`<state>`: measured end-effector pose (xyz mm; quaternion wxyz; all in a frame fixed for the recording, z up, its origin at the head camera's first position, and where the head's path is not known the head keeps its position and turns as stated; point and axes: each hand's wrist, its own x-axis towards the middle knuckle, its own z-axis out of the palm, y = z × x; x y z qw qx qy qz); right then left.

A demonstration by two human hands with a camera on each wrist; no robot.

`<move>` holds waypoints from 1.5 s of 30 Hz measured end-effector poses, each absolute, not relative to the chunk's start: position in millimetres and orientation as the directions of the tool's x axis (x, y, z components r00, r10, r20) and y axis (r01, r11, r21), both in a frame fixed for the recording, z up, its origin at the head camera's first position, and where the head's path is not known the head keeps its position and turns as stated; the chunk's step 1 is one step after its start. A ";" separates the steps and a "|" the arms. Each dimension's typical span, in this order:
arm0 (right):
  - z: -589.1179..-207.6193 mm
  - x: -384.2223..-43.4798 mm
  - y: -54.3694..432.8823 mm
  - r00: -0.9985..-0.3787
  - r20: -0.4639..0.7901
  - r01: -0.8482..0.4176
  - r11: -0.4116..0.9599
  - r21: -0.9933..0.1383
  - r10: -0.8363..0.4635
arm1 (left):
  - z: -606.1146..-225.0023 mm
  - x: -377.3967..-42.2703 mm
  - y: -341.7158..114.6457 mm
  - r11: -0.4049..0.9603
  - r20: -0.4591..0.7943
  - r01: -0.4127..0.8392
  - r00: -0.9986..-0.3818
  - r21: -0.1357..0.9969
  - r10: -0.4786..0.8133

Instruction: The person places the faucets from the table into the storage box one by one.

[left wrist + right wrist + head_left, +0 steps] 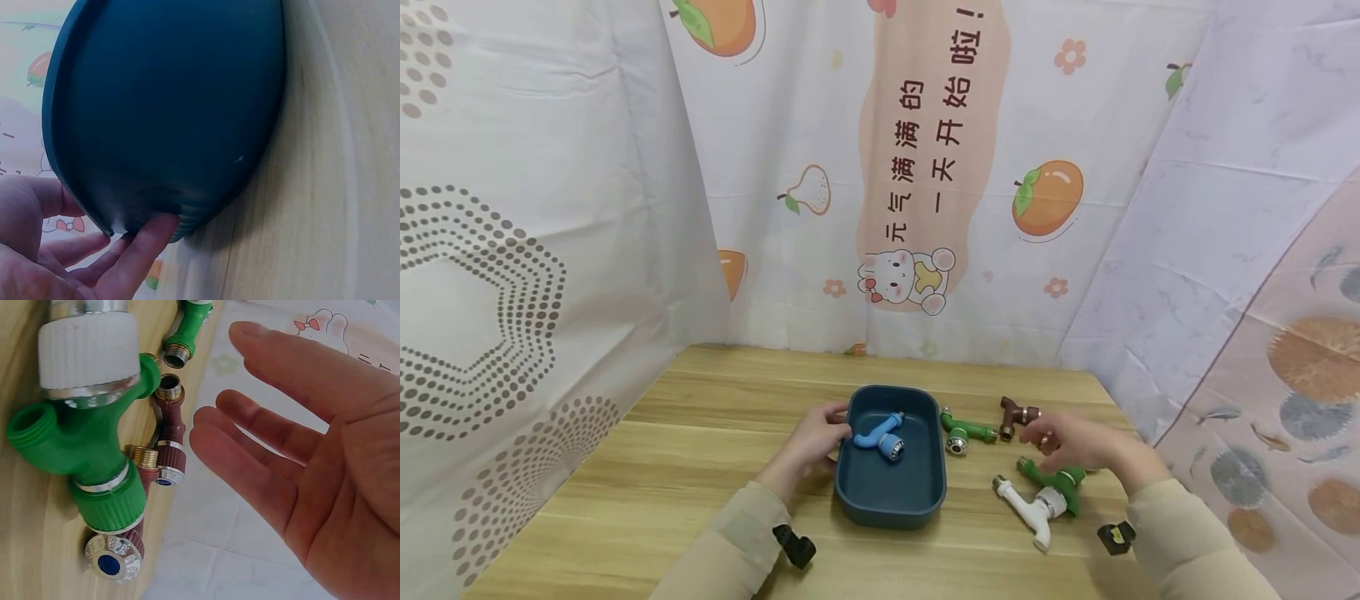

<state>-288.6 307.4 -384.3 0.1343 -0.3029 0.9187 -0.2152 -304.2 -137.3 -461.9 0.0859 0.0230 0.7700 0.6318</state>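
Note:
In the head view my left hand (815,437) holds the left wall of a dark blue plastic bin (891,510), near its far corner. The left wrist view shows one finger against the bin's outer wall (169,112) and another at the rim. A light blue faucet (880,437) lies inside the bin. Over the faucets on the right, my right hand (1078,442) hovers with relaxed, spread fingers and nothing in it. Beneath it are a green faucet (94,444) and a white faucet (1033,508), which touch.
Another green faucet (970,431) lies just right of the bin. Behind my right hand is a dark red faucet (1011,414); a second dark red faucet (145,469) shows partly hidden in the right wrist view. Patterned curtains (805,275) enclose the wooden table (700,475).

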 end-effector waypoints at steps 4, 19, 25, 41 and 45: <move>-387.3 -285.6 308.0 -0.775 -0.129 -0.506 0.731 -0.458 -0.618 | -462.3 -304.7 -137.1 0.203 -0.104 -0.074 -0.984 0.976 0.142; -396.3 -273.7 312.5 -0.779 -0.197 -0.441 0.744 -0.502 -0.595 | -461.0 -304.2 -136.8 0.203 -0.101 -0.071 -0.985 0.977 0.142; -401.0 -272.9 314.6 -0.763 -0.192 -0.460 0.728 -0.508 -0.617 | -461.1 -303.9 -136.8 0.200 -0.105 -0.076 -0.985 0.977 0.139; -409.2 -275.9 301.8 -0.773 -0.178 -0.481 0.746 -0.462 -0.609 | -461.8 -303.2 -137.1 0.194 -0.110 -0.083 -0.985 0.977 0.135; -410.3 -277.9 299.1 -0.777 -0.183 -0.461 0.743 -0.485 -0.602 | -459.7 -302.8 -136.8 0.198 -0.108 -0.079 -0.984 0.977 0.139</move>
